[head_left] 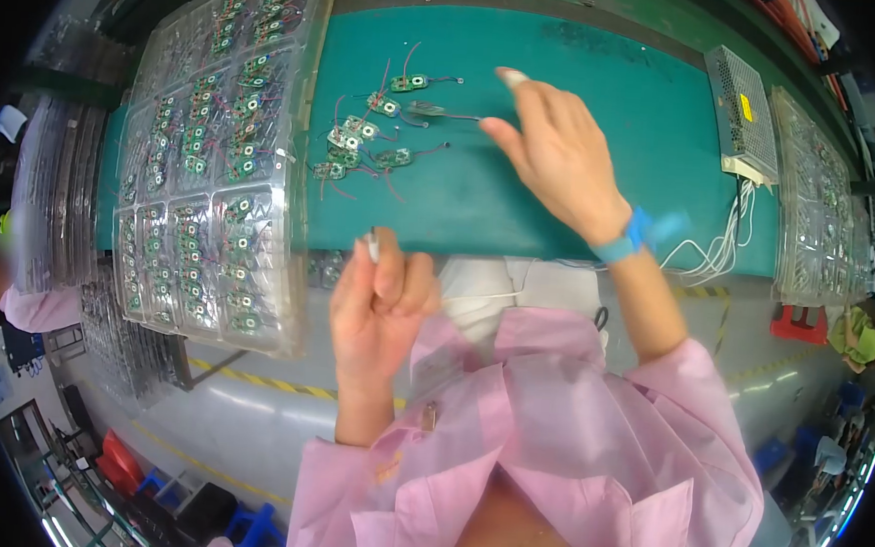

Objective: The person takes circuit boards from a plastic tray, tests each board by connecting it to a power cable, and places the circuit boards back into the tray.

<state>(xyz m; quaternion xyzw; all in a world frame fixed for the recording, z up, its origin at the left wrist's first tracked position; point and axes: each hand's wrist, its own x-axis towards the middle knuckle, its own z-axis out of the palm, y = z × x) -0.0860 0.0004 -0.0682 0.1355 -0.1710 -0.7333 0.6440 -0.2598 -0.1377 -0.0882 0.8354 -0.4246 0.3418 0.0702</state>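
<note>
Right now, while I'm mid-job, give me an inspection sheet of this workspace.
Surface: green mat, with dark scuffing near the far edge.
Job's things: loose circuit boards with thin wires, grouped left of centre; a clear tray of more boards to the left.
Clutter: metal-cased box at the mat's right side.
Left hand: pinching a small whitish piece, identity unclear.
Right hand: thumb and index finger apart, near one board's wire; contact unclear. Blue band at the wrist.
Cables: white cables hanging from the box, bunched.
Surroundings: red stool right; another person's pink sleeve left.
</note>
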